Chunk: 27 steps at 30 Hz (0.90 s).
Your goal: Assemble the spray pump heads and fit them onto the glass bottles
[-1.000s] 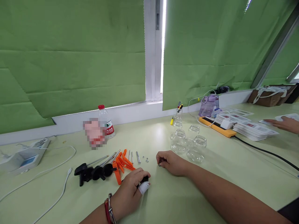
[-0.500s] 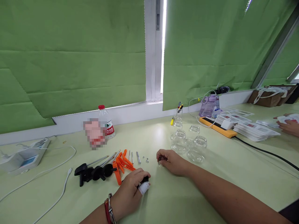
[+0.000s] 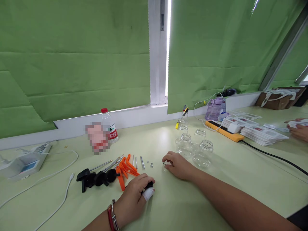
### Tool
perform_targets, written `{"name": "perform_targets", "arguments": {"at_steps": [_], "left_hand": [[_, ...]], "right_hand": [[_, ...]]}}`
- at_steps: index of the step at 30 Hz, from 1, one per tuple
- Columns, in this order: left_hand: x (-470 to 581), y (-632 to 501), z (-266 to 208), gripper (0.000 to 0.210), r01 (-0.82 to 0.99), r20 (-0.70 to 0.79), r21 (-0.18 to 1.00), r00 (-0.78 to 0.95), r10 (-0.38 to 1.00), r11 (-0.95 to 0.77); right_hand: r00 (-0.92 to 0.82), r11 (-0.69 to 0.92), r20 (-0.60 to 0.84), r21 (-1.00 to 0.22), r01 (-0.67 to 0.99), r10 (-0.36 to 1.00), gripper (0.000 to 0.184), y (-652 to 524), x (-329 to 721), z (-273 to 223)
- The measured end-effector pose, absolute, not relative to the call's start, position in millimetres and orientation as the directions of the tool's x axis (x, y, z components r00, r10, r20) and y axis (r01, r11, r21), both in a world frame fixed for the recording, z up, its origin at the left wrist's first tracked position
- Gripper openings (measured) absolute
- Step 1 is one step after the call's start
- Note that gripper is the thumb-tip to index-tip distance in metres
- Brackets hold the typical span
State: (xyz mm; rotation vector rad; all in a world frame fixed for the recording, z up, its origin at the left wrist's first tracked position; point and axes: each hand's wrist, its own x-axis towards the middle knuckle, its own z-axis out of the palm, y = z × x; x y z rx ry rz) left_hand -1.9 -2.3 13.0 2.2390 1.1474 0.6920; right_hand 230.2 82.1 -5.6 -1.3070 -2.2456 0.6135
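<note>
My left hand (image 3: 136, 195) rests on the table at the lower middle, its fingers closed round a black part (image 3: 149, 185) that they mostly cover. White wrapping covers its thumb. To the right, my right hand (image 3: 179, 165) pinches a small shiny metal piece (image 3: 164, 163) close above the tabletop; its exact kind is too small to tell. Beside my left hand lie orange plastic handles (image 3: 127, 166) and several black round parts (image 3: 99, 178), with metal shafts (image 3: 113, 164) behind them. Between the hands, farther back, are metal pins (image 3: 142, 162) and tiny nuts (image 3: 151, 165).
Clear jars (image 3: 203, 155) stand right of centre, with screwdrivers (image 3: 184, 114) in a container behind. A red-capped bottle (image 3: 112, 130) stands at the back. Right are an orange power strip (image 3: 225, 131) and stacked white cards (image 3: 262, 133); another person's hand (image 3: 299, 131) is farther right. Cables (image 3: 62, 199) lie left.
My right hand's fingers have lifted and opened slightly, with the small metal piece now at the fingertips. My left hand stays still. The other person's hands at far right have shifted.
</note>
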Motion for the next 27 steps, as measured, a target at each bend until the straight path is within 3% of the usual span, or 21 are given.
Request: {"name": "perform_targets", "arguments": {"at_steps": [7,17,23,27], "left_hand": [[-2,-1,14,0.019,0.585,0.197,0.640,0.503,0.842,-0.499],[0,-3,15,0.020,0.574,0.213,0.644,0.500,0.839,-0.505],[2,-4,14,0.019,0.582,0.205,0.639,0.502,0.840,-0.503],[4,-3,14,0.019,0.566,0.214,0.645,0.511,0.832,-0.513]], "right_hand": [[-0.558,0.548,0.171,-0.552,0.628,0.812,0.012,78,227,-5],[-0.595,0.603,0.197,-0.493,0.627,0.779,0.016,75,221,-1],[-0.553,0.740,0.502,-0.541,0.399,0.665,0.017,52,209,11],[-0.560,0.812,0.604,-0.524,0.257,0.567,0.018,35,198,16]]}}
